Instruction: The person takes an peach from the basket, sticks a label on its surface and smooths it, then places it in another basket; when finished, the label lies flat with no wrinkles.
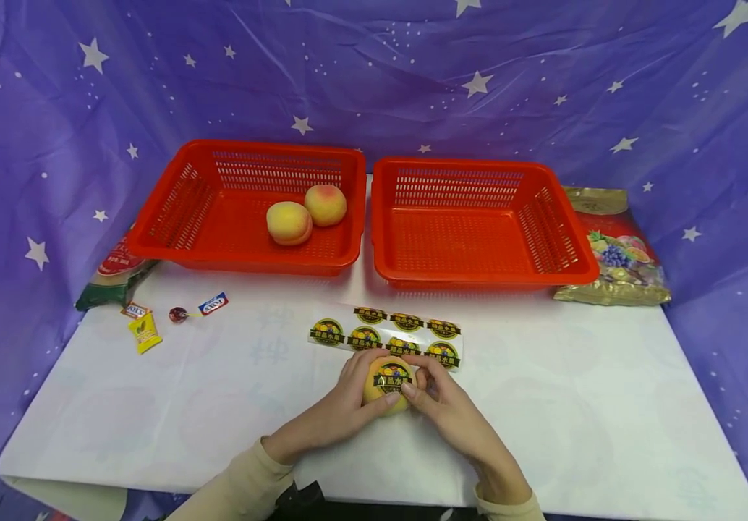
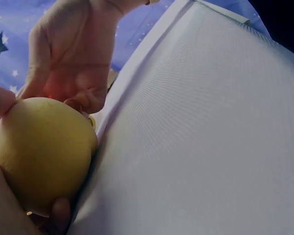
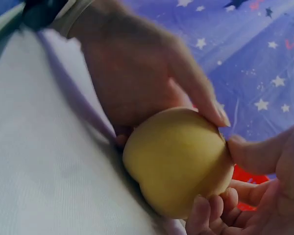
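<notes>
A yellow peach [image 1: 380, 407] rests on the white table between both hands, with a round fruit sticker [image 1: 392, 378] on its upper side. My left hand [image 1: 344, 398] holds the peach from the left, its thumb lying across the near side by the sticker's lower edge. From the right, my right hand [image 1: 448, 409] grips it with curled fingers, the thumb touching the sticker's right edge. In the right wrist view, fingers of both hands surround the peach [image 3: 179, 156]. Just beyond the hands lies a sheet of similar stickers [image 1: 385, 336], its near edge partly covered by fingers.
A red basket [image 1: 250, 264] at the back left contains two peaches [image 1: 289, 223]. Beside it stands another red basket [image 1: 485, 278]. A foil bag [image 1: 624, 260] lies at the right, another bag [image 1: 113, 268] at the left. Small wrapped sweets [image 1: 145, 333] and a lollipop [image 1: 179, 315] lie left.
</notes>
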Tool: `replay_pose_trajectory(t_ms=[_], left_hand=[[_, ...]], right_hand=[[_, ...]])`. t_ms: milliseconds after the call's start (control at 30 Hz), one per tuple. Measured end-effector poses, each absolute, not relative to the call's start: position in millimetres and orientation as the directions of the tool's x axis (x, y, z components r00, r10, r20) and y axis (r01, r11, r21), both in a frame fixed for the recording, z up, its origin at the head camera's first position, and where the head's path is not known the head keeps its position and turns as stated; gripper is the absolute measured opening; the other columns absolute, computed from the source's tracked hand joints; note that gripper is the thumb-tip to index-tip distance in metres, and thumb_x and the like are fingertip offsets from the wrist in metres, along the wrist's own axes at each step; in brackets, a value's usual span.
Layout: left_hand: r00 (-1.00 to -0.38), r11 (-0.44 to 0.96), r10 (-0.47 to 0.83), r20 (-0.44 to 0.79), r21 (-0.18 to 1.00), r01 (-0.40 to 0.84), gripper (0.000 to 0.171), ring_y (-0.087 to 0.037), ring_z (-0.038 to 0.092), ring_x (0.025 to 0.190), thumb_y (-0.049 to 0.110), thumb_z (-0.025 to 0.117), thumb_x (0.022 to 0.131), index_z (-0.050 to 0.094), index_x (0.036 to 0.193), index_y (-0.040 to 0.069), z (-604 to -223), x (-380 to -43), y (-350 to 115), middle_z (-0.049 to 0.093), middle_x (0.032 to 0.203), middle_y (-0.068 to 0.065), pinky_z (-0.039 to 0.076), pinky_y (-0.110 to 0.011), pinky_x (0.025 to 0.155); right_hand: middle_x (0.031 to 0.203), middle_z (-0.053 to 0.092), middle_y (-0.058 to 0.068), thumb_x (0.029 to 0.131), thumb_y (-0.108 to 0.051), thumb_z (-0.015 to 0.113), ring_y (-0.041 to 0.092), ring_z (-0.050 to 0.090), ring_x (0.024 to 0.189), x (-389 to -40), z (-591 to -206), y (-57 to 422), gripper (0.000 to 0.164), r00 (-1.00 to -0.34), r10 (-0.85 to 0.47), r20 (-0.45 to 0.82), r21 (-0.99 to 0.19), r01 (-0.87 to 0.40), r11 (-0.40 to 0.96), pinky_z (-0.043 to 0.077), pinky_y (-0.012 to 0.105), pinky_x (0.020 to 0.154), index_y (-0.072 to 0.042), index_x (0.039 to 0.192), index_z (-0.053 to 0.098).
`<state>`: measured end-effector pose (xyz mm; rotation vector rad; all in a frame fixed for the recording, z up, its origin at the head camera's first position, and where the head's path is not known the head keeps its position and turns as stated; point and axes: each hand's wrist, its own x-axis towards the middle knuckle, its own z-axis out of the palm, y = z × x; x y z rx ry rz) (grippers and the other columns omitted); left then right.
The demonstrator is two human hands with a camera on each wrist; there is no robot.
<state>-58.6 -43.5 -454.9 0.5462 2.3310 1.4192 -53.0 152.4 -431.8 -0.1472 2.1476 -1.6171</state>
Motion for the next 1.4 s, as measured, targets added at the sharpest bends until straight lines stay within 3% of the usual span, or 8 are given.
replay_pose_trajectory(t_ms=[133, 267, 567, 767, 1033, 1200, 1300, 1400], left_hand=[[-0.855, 0.398, 0.509, -0.101, 0.908, 0.129, 0.057, -0.014, 0.023, 0.120, 0.048, 0.043, 0.088, 0.020, 0.135, 0.026, -455, -59, -44, 0.022, 0.134, 0.004, 0.030, -0.045, 0.093], [-0.853, 0.360, 0.510, -0.113, 0.928, 0.092, 0.056, -0.015, 0.020, 0.123, 0.046, 0.044, 0.089, 0.020, 0.136, 0.026, -455, -58, -46, 0.021, 0.135, 0.005, 0.025, -0.050, 0.095], [-0.859, 0.355, 0.496, -0.122, 0.932, 0.072, 0.056, -0.015, 0.022, 0.121, 0.046, 0.044, 0.088, 0.021, 0.136, 0.028, -454, -57, -45, 0.023, 0.133, 0.005, 0.027, -0.049, 0.093], [-0.868, 0.390, 0.485, -0.104, 0.914, 0.109, 0.057, -0.014, 0.023, 0.121, 0.049, 0.044, 0.087, 0.021, 0.135, 0.029, -457, -58, -45, 0.024, 0.134, 0.006, 0.029, -0.048, 0.092], [-0.894, 0.436, 0.447, -0.045, 0.883, 0.174, 0.094, -0.013, 0.031, 0.114, 0.052, 0.072, 0.063, 0.017, 0.136, 0.026, -468, -56, -42, 0.029, 0.128, 0.006, 0.033, -0.044, 0.091], [-0.917, 0.364, 0.398, -0.009, 0.919, 0.149, 0.086, -0.009, 0.042, 0.107, 0.044, 0.076, 0.063, 0.027, 0.132, 0.025, -465, -58, -40, 0.036, 0.124, 0.009, 0.039, -0.035, 0.087], [-0.923, 0.285, 0.384, 0.009, 0.950, 0.128, 0.084, -0.007, 0.048, 0.103, 0.045, 0.077, 0.061, 0.031, 0.129, 0.028, -456, -62, -38, 0.040, 0.121, 0.012, 0.043, -0.031, 0.083], [-0.922, 0.307, 0.384, 0.053, 0.934, 0.181, 0.083, -0.005, 0.046, 0.104, 0.051, 0.075, 0.060, 0.032, 0.128, 0.031, -446, -66, -35, 0.040, 0.120, 0.013, 0.042, -0.032, 0.084]], right_hand=[[0.087, 0.037, 0.008, 0.089, -0.027, 0.052, 0.026, 0.049, 0.077, -54, -433, 155, 0.038, -0.881, -0.370, -0.294, -0.953, 0.241, 0.183, 0.045, 0.032, 0.068, -0.019, 0.124, 0.042], [0.088, 0.037, 0.008, 0.090, -0.021, 0.049, 0.028, 0.049, 0.077, -55, -434, 157, 0.035, -0.878, -0.382, -0.288, -0.957, 0.249, 0.148, 0.045, 0.033, 0.067, -0.017, 0.125, 0.044], [0.087, 0.040, 0.007, 0.088, -0.030, 0.053, 0.024, 0.049, 0.075, -55, -436, 155, 0.040, -0.883, -0.372, -0.285, -0.958, 0.246, 0.149, 0.045, 0.033, 0.067, -0.015, 0.124, 0.042], [0.087, 0.038, 0.008, 0.089, -0.026, 0.050, 0.026, 0.050, 0.077, -55, -438, 157, 0.038, -0.888, -0.381, -0.259, -0.965, 0.223, 0.137, 0.045, 0.033, 0.067, -0.015, 0.125, 0.042], [0.091, 0.048, 0.013, 0.091, -0.023, 0.048, 0.024, 0.053, 0.078, -53, -439, 159, 0.035, -0.899, -0.349, -0.266, -0.964, 0.242, 0.113, 0.047, 0.032, 0.071, -0.014, 0.124, 0.046], [0.099, 0.048, 0.005, 0.087, -0.024, 0.057, 0.018, 0.051, 0.088, -47, -433, 158, 0.038, -0.942, -0.309, -0.127, -0.961, 0.040, 0.275, 0.047, 0.028, 0.071, -0.022, 0.123, 0.047], [0.114, 0.039, -0.002, 0.080, -0.025, 0.066, 0.013, 0.044, 0.100, -45, -427, 158, 0.055, -0.943, -0.332, -0.001, -0.927, -0.124, 0.354, 0.047, 0.026, 0.073, -0.026, 0.129, 0.040], [0.128, 0.033, -0.008, 0.073, -0.033, 0.071, 0.008, 0.041, 0.109, -49, -422, 157, 0.073, -0.933, -0.352, 0.070, -0.881, -0.224, 0.417, 0.047, 0.026, 0.075, -0.027, 0.134, 0.033]])
